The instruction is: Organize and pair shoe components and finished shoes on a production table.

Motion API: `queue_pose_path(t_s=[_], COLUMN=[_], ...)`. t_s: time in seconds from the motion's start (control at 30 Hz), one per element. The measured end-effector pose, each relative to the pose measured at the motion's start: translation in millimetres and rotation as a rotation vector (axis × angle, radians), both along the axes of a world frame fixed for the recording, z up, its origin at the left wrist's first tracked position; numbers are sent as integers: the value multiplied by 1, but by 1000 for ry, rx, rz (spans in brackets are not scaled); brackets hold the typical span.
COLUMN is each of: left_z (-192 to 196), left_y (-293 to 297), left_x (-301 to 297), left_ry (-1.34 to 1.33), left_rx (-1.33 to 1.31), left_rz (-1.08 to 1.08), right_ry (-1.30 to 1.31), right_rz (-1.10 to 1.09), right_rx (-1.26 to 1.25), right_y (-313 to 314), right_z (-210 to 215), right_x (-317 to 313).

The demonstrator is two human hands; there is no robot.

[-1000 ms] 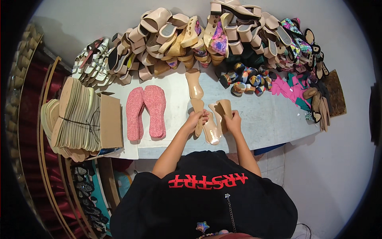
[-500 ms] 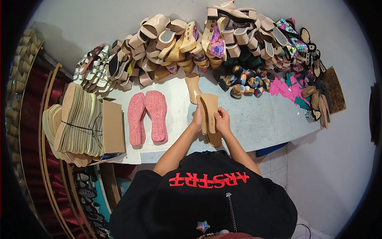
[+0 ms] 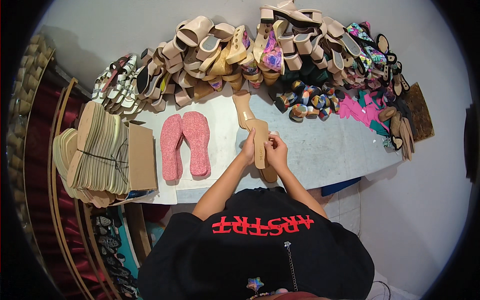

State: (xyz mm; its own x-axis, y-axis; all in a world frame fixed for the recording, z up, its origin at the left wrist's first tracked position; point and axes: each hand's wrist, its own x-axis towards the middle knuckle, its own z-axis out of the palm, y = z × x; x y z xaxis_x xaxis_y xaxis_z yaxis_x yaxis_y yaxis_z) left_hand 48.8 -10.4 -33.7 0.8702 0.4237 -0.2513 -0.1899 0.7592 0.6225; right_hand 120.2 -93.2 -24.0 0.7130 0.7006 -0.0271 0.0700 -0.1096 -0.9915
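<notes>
A tan shoe insole (image 3: 259, 145), with small print near its heel, is upheld over the table's front edge. My left hand (image 3: 248, 148) grips its left side, thumb lying on top. At its right edge, the bent fingers of my right hand (image 3: 276, 151) are pinched together; a small pale piece (image 3: 273, 133) shows just beyond them, too small to identify. Further tan insoles (image 3: 242, 107) lie beyond the held one, partly covered by it. Below my hands, another tan piece (image 3: 270, 174) sticks out from underneath.
Pink patterned soles (image 3: 196, 145) lie to the left on white sheeting. A tied stack of insoles (image 3: 100, 155) stands beside a cardboard box (image 3: 142, 157). Piled sandals (image 3: 220, 55) line the back wall. Pink fabric pieces (image 3: 365, 112) lie at the right.
The two insoles held side by side have come together, so one upper face now shows. My right hand has shifted slightly left, its fingers now at that insole's right edge.
</notes>
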Motion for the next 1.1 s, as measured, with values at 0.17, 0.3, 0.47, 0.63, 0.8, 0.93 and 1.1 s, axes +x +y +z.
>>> queue_pose_path(t_s=[0.17,0.3,0.47,0.63,0.8,0.93,1.1], left_z=[-2,-3,-1,-7,-27,-35,-18], left_y=[-1,-1,-2,-1,9,19,19], left_x=[0,-1,-4,-2,-22,-33,-34], left_ry=[47,165,210,400,424,398,217], left_rx=[16,101,160,244,124,79,-125], left_rz=[7,20,-30,-114,13,46,-14], right_ry=[-464,-492,-623,-520,-660,-684,-617], right_rz=[-8,-5,18,31,40,30,-118], right_rx=[-169,-38,-141,-156,-693,-660,-525], right_y=[-4,-5,-4,-15,-41,-45,-35], right_z=[19,21,29,-30,-29,-50,-53], right_x=[-3,0,8,34,31,37,51])
